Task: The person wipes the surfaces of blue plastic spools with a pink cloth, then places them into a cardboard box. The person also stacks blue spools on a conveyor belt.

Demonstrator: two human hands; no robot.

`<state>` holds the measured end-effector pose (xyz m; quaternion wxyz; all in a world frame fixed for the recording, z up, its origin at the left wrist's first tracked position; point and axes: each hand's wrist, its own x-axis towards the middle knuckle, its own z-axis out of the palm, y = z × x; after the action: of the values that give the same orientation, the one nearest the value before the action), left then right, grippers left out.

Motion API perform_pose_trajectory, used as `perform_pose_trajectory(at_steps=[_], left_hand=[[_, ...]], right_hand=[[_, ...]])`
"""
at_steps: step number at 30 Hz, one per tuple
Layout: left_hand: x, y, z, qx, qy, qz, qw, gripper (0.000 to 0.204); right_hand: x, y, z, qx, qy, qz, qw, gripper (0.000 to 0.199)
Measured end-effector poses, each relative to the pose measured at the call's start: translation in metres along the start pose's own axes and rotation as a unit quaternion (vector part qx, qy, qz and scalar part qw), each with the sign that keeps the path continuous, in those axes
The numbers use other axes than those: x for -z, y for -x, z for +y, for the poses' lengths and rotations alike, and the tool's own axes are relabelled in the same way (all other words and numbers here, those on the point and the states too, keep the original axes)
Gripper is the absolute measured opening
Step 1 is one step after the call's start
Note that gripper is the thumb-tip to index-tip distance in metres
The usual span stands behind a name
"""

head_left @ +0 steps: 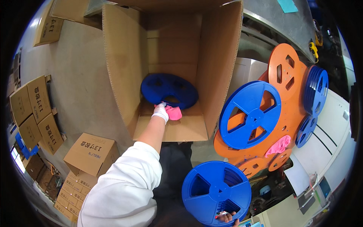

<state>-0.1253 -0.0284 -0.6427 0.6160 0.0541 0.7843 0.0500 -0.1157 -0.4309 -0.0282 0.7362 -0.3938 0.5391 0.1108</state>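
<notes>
My left hand (161,112), in a white glove, reaches into an open cardboard box (172,130) and is closed on a bunched pink cloth (174,113). It is at the near rim of a dark blue reel (166,85) lying in the box. At the lower right, a thick stack of blue reels (218,187) faces up with its wide spoke windows. Fingers of my right hand (226,217) show through its lowest window, curled at the edge; the rest of that hand is hidden behind the stack. A small red-and-white bit shows by those fingers.
Right of the box, a large blue reel (250,114) rests on a big orange plate (280,109) bearing another pink cloth (278,146) and smaller blue reels (315,90). Closed cartons (90,153) stand at the left. A grey metal table (280,22) is at the far right.
</notes>
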Motion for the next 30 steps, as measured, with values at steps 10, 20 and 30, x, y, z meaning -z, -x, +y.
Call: perform_pose_trajectory(at_steps=[10,20,30], left_hand=[[-0.059,0.112,0.035,-0.163,-0.095,0.064,0.980,0.024],[-0.109,0.207,0.091,-0.320,-0.503,0.033,0.802,0.041],[-0.137,0.192,0.009,-0.395,-0.627,-0.081,0.666,0.050]], right_hand=[[-0.004,-0.013,0.000,0.017,0.054,0.094,0.994,0.051],[0.019,-0.015,0.003,-0.015,-0.015,-0.017,1.000,0.055],[-0.016,-0.002,0.039,0.035,-0.079,0.052,0.995,0.043]])
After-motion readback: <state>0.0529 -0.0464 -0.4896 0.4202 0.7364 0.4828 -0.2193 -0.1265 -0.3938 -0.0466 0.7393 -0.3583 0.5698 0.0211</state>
